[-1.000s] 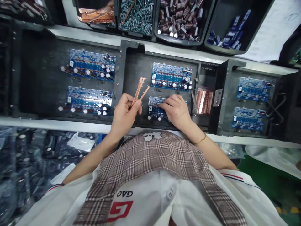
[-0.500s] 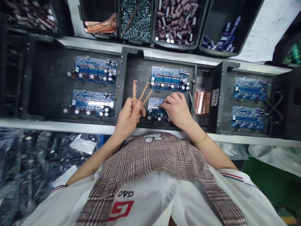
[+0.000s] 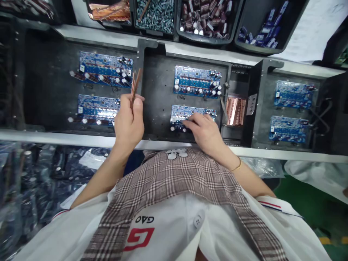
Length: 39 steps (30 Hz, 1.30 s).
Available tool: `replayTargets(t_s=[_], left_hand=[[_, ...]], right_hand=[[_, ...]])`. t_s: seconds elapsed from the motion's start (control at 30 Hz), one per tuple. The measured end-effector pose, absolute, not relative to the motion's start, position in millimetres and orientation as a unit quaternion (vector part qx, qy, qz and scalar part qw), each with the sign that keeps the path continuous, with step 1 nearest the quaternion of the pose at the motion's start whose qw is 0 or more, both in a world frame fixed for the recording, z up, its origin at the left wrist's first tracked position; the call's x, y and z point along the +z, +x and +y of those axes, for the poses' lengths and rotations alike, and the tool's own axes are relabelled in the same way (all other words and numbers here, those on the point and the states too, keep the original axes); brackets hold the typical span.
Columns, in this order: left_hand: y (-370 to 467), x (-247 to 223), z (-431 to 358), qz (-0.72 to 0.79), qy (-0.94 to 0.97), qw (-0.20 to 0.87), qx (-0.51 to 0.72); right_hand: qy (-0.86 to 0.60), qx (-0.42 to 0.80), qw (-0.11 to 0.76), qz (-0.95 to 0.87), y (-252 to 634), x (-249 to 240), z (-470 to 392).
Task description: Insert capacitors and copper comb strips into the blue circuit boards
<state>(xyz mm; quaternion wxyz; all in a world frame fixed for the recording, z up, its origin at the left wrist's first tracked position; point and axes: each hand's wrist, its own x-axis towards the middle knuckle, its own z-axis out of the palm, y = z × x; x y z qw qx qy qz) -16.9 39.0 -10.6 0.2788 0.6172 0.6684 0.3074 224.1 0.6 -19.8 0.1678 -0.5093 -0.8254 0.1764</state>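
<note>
My left hand (image 3: 129,117) is closed around a few toothed copper strips (image 3: 135,85), which stick up past the thumb. It is between the left boards and the middle ones. My right hand (image 3: 206,131) reaches over the lower middle circuit board (image 3: 176,112), thumb and forefinger close together at its surface. Whatever those fingers hold, if anything, is hidden, as is the board's lower right part. Just above lies the upper middle circuit board (image 3: 197,78), with a copper strip along it and round capacitors by its lower edge.
Two blue boards (image 3: 106,69) lie in the left tray section, two (image 3: 293,94) in the right. A stack of copper strips (image 3: 235,111) sits right of my right hand. Bins along the back hold copper strips (image 3: 111,12), screws (image 3: 156,16), brown capacitors (image 3: 205,18) and blue capacitors (image 3: 265,32).
My left hand has moved left and up with the copper strips, which have turned from fanned out to nearly edge-on. My right hand stays at the lower middle board. The view has shifted slightly.
</note>
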Motion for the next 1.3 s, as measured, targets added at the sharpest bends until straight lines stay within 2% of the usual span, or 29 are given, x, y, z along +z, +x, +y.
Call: replayTargets(t_s=[0.07, 0.17, 0.33, 0.6, 0.8, 0.9, 1.0, 1.07, 1.17, 1.3], left_hand=[[-23, -12, 42, 0.712, 0.631, 0.198, 0.237], [-25, -16, 45, 0.726, 0.648, 0.147, 0.178], [-22, -21, 43, 0.734, 0.643, 0.148, 0.16], [-23, -22, 41, 0.748, 0.639, 0.13, 0.124], [-24, -20, 44, 0.758, 0.635, 0.119, 0.092], [-26, -23, 46, 0.762, 0.636, 0.09, 0.076], [-28, -27, 51, 0.77, 0.63, 0.071, 0.08], [-27, -28, 53, 0.773, 0.622, 0.08, 0.094], [-23, -22, 53, 0.78, 0.603, 0.11, 0.127], [-20, -2, 52, 0.782, 0.59, 0.125, 0.159]], right_hand=[[-0.484, 0.115, 0.114, -0.86, 221, -30, 0], [-0.478, 0.07, 0.095, -0.87, 211, -34, 4], [-0.453, 0.049, 0.065, -0.888, 204, -27, 6], [-0.461, 0.066, 0.11, -0.878, 214, -46, 0], [-0.43, 0.102, 0.078, -0.894, 216, -27, 5], [-0.486, 0.143, 0.152, -0.849, 231, -18, 5], [-0.666, 0.155, 0.295, -0.667, 260, -22, 2], [-0.728, 0.221, 0.343, -0.552, 279, -33, -2], [-0.701, 0.399, 0.378, -0.454, 298, -45, -6], [-0.679, 0.465, 0.405, -0.398, 304, -26, -13]])
